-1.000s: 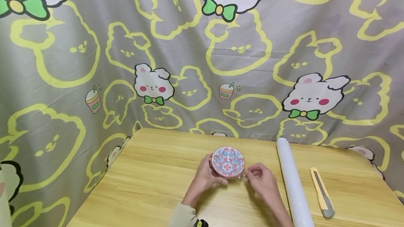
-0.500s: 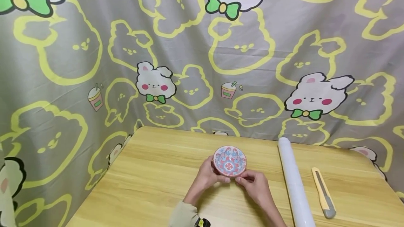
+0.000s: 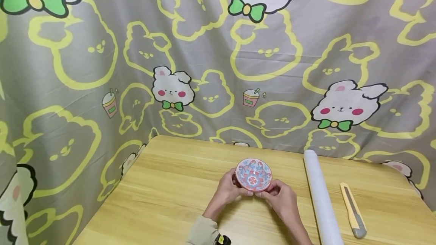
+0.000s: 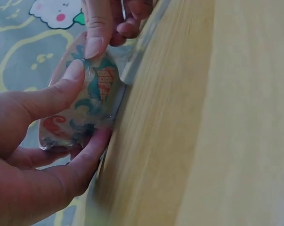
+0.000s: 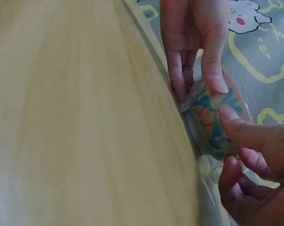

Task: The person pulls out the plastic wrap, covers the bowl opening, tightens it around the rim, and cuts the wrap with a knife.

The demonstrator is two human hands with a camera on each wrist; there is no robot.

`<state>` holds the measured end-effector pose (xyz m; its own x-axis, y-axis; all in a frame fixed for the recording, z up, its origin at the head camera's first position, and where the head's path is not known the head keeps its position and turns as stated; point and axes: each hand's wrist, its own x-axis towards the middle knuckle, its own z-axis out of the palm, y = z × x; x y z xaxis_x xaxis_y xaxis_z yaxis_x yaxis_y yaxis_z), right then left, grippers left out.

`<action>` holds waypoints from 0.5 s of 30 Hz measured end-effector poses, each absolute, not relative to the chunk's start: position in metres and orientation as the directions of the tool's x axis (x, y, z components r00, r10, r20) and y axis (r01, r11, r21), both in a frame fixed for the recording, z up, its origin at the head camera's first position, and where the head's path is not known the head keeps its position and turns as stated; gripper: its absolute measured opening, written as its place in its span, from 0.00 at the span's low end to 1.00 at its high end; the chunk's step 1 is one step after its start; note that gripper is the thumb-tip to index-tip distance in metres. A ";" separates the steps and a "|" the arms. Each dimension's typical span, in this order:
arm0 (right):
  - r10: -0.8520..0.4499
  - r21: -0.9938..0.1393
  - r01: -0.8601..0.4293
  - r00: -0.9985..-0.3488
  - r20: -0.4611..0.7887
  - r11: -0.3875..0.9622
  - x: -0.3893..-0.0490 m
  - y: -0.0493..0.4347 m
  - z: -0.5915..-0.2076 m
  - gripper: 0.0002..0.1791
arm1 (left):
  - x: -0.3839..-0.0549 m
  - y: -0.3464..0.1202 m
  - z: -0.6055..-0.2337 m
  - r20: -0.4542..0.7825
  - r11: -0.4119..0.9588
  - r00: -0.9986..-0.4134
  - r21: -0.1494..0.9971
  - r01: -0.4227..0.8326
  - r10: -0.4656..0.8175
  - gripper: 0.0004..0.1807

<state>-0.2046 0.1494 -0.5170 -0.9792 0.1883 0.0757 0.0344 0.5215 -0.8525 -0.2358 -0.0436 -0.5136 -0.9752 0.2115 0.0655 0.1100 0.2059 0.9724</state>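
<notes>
A small patterned bowl, white with red and blue motifs, is held just above the wooden table with its mouth tilted toward me. Crinkled clear plastic film clings around its outside and sticks out near the base. My left hand grips the bowl's left side, thumb on the near wall and fingers underneath, as the left wrist view shows. From the right, my right hand holds the bowl's near edge. Its thumb presses the wrapped wall beside the left thumb, with the other fingers curled by the film.
A long white roll lies on the table right of my hands. Beyond it rests a yellow utility knife with a grey end. A grey curtain with cartoon rabbits hangs along the back and left.
My right hand has come in from the bowl's right side, where it was pulling at the film, to the near wall beside the left thumb. The left hand keeps its grip.
</notes>
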 end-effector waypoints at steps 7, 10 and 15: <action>0.117 -0.907 0.038 -0.993 0.012 0.420 -0.208 0.159 -0.517 0.53 | -0.240 -0.042 -0.512 0.052 0.319 -0.971 0.939 0.127 0.233 0.47; 0.106 -0.918 0.036 -0.994 0.006 0.395 -0.209 0.160 -0.517 0.55 | -0.241 -0.042 -0.512 0.048 0.342 -0.971 0.931 0.128 0.234 0.46; 0.124 -0.909 -0.005 -0.990 0.062 0.417 -0.207 0.157 -0.519 0.46 | -0.239 -0.042 -0.513 0.038 0.257 -0.977 0.962 0.093 0.211 0.33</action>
<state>-0.2074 0.1574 -0.5192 -0.9903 0.1243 0.0623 -0.0048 0.4170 -0.9089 -0.2395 -0.0424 -0.5129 -0.9767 0.2114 0.0375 0.0927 0.2575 0.9618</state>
